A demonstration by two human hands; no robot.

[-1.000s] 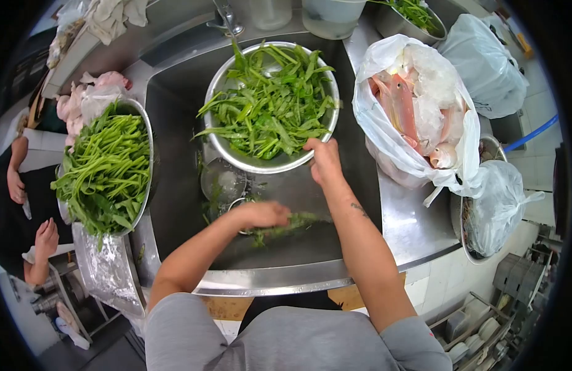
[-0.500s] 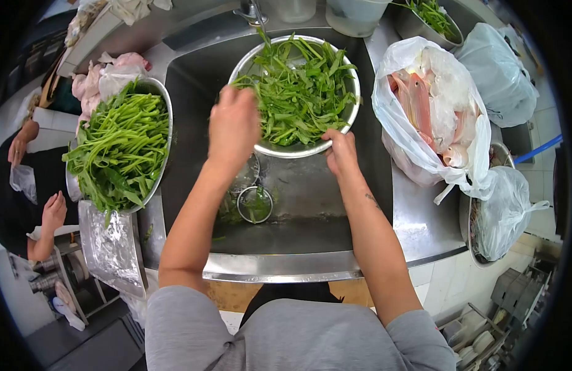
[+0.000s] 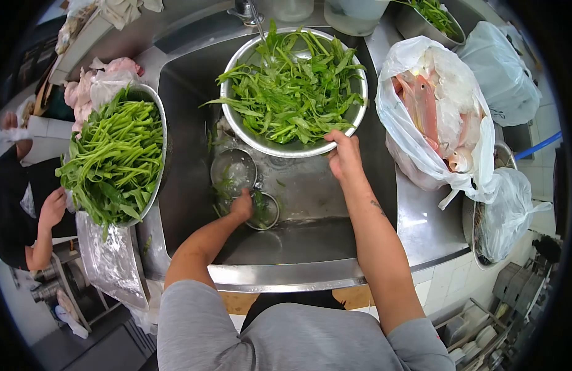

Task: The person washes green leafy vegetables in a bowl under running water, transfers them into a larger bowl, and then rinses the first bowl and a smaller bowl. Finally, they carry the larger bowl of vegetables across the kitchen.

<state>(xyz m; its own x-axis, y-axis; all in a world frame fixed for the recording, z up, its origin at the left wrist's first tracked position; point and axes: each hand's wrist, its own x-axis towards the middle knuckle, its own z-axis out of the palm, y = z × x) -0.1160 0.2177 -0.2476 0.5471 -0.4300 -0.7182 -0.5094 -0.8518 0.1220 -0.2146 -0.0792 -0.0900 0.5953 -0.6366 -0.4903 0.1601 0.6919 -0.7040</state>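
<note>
A round metal bowl [image 3: 253, 143] heaped with leafy greens [image 3: 295, 93] is in the upper part of the steel sink [image 3: 335, 232]. My right hand [image 3: 344, 154] grips the bowl's lower right rim. Down in the sink, my left hand [image 3: 241, 205] is beside the small round drain ring [image 3: 272, 213], where loose bits of green lie. Its fingers are mostly hidden, so what they hold cannot be made out. A round metal strainer [image 3: 234, 162] sits just above this hand.
Left of the sink stands a bowl of long-stemmed greens [image 3: 122, 157] above a metal tray [image 3: 110, 256]. To the right are an open bag of fish and ice [image 3: 425, 105] and tied bags [image 3: 505, 216]. A co-worker's hand [image 3: 52, 208] shows at far left.
My left hand has moved from the bowl's left side down to the drain area. The bowl has shifted slightly left, with my right hand still on its rim. The co-worker's hands have moved.
</note>
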